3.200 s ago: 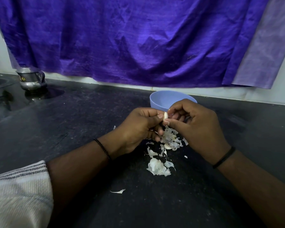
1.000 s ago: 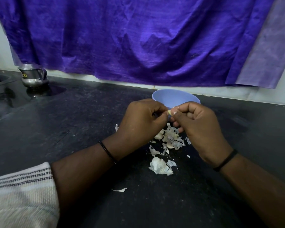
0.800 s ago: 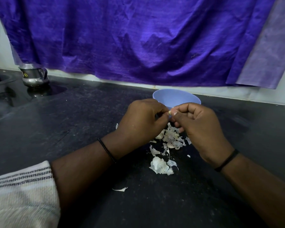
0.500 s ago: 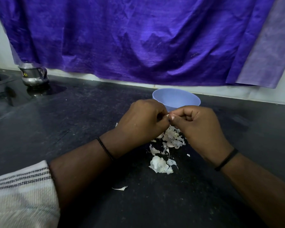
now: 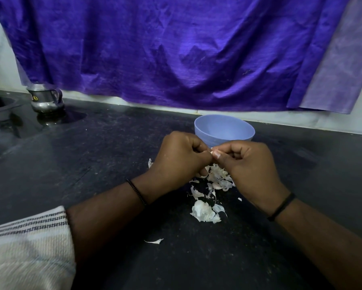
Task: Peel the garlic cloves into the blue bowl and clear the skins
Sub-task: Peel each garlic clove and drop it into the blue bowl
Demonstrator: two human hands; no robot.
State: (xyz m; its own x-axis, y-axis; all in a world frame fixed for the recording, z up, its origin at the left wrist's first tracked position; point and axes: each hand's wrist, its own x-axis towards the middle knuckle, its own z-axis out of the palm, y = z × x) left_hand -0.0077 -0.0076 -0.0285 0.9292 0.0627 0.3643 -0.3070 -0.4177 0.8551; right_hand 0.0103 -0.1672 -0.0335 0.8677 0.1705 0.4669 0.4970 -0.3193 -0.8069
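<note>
Both hands are in tight over the middle of the tabletop, knuckles nearly meeting: the left hand (image 5: 181,158) is curled with its fingertips pinching a garlic clove (image 5: 211,152), and the right hand (image 5: 249,166) is curled in from the other side, thumbnail set against that same clove. Only a pale sliver of it shows between the fingers, so how much skin clings to it cannot be told; it reads as a clove mid-peel, not yet on its way to the bowl. Directly beneath the hands lies a loose heap of skins (image 5: 218,176), with a bigger papery clump (image 5: 204,211) nearer the front edge and one stray flake (image 5: 155,241) closer again. Something plumper sits in the heap, perhaps an unpeeled clove or two, but that is too small to call. Just beyond the hands, toward the back edge, stands the blue bowl (image 5: 225,130); its near inside is hidden by the knuckles and the visible far wall is bare, so its count stays unknown. Judging by the heap, several cloves seem done; the clearing of skins has not started. Over at the far left corner a metal jug (image 5: 45,99) stands idle, and a purple cloth (image 5: 175,49) hangs along the wall behind.
</note>
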